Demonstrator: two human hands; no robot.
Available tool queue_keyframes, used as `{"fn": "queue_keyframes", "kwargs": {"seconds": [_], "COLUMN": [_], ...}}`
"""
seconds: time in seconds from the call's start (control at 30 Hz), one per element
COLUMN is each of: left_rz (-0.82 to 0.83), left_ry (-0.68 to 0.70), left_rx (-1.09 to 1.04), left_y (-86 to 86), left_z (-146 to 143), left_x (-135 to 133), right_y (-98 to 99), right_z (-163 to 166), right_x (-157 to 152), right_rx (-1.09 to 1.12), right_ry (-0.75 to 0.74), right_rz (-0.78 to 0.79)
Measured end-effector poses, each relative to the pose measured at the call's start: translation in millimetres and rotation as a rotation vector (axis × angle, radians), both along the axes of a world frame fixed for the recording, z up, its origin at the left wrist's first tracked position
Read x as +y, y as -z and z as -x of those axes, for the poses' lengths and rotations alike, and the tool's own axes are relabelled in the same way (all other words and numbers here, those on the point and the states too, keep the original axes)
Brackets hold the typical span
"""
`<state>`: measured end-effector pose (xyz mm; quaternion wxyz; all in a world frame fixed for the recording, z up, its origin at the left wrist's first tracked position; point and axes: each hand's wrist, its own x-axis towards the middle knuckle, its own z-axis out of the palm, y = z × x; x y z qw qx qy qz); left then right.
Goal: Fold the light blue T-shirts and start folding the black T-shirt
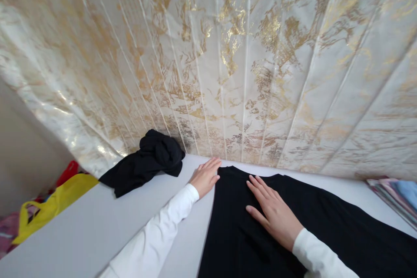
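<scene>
A black garment [325, 230] lies spread flat on a white table [97, 221] in front of me. My right hand [272, 210] rests flat on it, palm down, fingers stretched out toward the far edge. My left hand [206, 177] lies at the garment's far left corner, fingers extended and together, touching its edge where it meets the table. Both arms wear white sleeves. A second black garment [146, 160] sits crumpled in a heap at the back of the table, left of my left hand.
A cream and gold patterned curtain [228, 52] hangs right behind the table. Folded coloured cloths [397, 197] lie at the right edge. A yellow bag [48, 206] and something red [68, 171] lie beyond the table's left side.
</scene>
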<state>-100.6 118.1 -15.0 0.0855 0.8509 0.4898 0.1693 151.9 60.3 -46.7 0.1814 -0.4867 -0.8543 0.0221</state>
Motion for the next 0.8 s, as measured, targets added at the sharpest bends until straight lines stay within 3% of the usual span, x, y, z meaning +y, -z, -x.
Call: {"fn": "queue_keyframes", "kwargs": {"seconds": [0.2, 0.47, 0.8], "left_rz": [-0.032, 0.023, 0.083], "left_ry": [0.105, 0.155, 0.125], "left_rx": [-0.088, -0.055, -0.118], "left_y": [-18.8, -22.1, -19.2], "left_z": [1, -7, -9], "left_x": [25, 36, 35], "right_y": [-9.6, -18.5, -38.5], "right_z": [-2, -7, -6], "right_x": [1, 3, 2], "right_rx": [0.197, 0.134, 0.604], "right_ry": [0.069, 0.201, 0.155], "right_rz": [-0.058, -0.042, 0.269]}}
